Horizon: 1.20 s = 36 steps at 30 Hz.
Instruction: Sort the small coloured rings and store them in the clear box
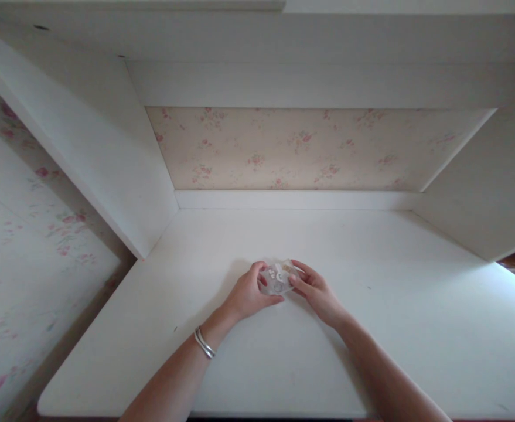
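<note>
A small clear plastic container [278, 285] is at the middle of the white desk, between my two hands. Inside it show little silvery and gold-coloured pieces, perhaps jewellery, too small to name surely. My left hand [253, 293] curls round its left side, fingers at the back and thumb along the front. A silver bangle [204, 343] circles my left wrist. On the other side, my right hand [313, 288] pinches the right edge between thumb and fingers. Whether the container touches the desk or is slightly lifted, I cannot tell.
The white desk top [398, 328] has a rounded front left corner. White side panels [85, 135] rise left and right, and a shelf [257, 41] spans overhead. Floral wallpaper [279, 149] covers the wall behind, above a low white ledge [292, 200].
</note>
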Tool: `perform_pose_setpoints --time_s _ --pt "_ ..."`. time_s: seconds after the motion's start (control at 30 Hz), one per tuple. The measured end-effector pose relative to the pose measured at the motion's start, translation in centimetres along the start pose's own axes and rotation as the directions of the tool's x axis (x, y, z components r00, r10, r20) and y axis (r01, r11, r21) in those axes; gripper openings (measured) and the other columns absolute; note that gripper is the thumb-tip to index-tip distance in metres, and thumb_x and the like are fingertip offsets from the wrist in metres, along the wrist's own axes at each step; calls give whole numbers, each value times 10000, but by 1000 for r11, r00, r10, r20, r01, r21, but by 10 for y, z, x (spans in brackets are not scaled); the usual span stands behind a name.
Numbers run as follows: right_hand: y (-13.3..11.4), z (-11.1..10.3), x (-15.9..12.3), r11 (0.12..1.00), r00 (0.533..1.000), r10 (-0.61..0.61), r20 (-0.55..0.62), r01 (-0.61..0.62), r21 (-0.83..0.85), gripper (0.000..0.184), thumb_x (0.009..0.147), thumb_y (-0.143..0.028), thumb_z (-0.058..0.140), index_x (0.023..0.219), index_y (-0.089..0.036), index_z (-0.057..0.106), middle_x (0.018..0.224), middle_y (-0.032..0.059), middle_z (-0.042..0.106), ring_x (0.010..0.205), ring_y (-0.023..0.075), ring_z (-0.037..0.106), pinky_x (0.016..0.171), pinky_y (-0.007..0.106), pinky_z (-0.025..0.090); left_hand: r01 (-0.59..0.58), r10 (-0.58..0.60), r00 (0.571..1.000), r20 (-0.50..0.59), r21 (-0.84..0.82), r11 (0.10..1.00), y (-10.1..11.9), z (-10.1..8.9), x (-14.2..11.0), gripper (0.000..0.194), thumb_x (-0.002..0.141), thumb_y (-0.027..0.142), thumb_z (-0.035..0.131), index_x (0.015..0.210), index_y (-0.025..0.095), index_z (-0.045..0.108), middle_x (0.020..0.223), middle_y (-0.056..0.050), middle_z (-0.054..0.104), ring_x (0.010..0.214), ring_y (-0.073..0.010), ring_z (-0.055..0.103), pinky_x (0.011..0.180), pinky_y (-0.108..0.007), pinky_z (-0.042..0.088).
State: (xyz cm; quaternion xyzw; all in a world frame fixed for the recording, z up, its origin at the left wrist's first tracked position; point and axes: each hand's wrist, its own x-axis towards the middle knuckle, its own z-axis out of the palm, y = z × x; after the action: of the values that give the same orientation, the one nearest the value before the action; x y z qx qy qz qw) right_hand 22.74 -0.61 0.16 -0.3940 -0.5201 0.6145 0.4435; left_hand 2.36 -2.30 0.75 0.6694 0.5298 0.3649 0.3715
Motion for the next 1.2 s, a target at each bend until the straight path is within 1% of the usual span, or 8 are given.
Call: perform_pose_setpoints --time_s 0.1,0.23,0.37,0.53,0.7,0.87,0.97,1.2 --pt "1 -2 2 997 999 34 -6 -34 69 487 769 -430 678 1190 -220 552 1096 77 669 979 210 632 931 440 470 25 -10 996 85 -181 983 0 1 1 762 596 510 766 1207 183 448 1056 -81 616 750 -143 584 615 -253 483" --pt "-1 -8 2 999 1000 14 21 -15 36 487 723 -426 722 1136 -202 593 1051 82 685 971 225 634 911 430 477 101 -50 984 171 -303 948 -1 0 4 569 814 573 518 1193 149 539 842 -52 635 611 -117 563 495 -218 445" --pt "-3 -2 -2 999 999 17 38 -19 48 559 735 -434 711 1221 -239 515 1065 76 678 969 221 640 897 430 487 150 -88 983 164 -425 893 2 -3 6 540 810 570 530 1111 132 623 789 -48 643 607 -115 574 553 -232 485" --pt "-6 12 -7 996 976 79 204 -87 27 606 776 -431 670 1307 -265 431 1065 74 664 999 229 629 860 417 514 196 -169 981 100 -556 808 8 -2 6 478 779 542 596 1068 164 638 893 -51 669 728 -130 623 700 -277 530" --pt "-10 11 -7 994 968 97 230 -107 33 495 780 -394 676 1219 -236 514 1014 53 668 926 189 638 839 357 519 272 -210 962 173 -548 791 7 2 6 452 779 537 594 1023 157 613 895 -69 670 694 -148 647 633 -278 537" --pt "-9 4 -9 983 940 183 288 -182 -30 687 716 -340 741 1319 -230 429 909 31 684 770 164 642 710 316 523 230 -187 973 138 -462 857 7 4 6 505 795 617 500 830 130 631 668 -24 610 538 -124 559 467 -235 469" --pt "-7 5 -11 976 918 214 334 -210 -47 749 710 -320 746 1358 -212 384 858 29 686 719 157 637 696 324 515 214 -188 977 103 -433 876 8 5 6 500 786 633 495 742 144 590 564 15 534 450 -104 484 396 -219 414" --pt "-4 5 -9 977 928 212 306 -209 -45 771 713 -316 750 1360 -197 350 822 21 680 721 143 630 708 304 496 210 -188 977 95 -520 828 7 6 6 461 778 611 526 734 153 548 586 23 512 462 -106 487 384 -214 415"
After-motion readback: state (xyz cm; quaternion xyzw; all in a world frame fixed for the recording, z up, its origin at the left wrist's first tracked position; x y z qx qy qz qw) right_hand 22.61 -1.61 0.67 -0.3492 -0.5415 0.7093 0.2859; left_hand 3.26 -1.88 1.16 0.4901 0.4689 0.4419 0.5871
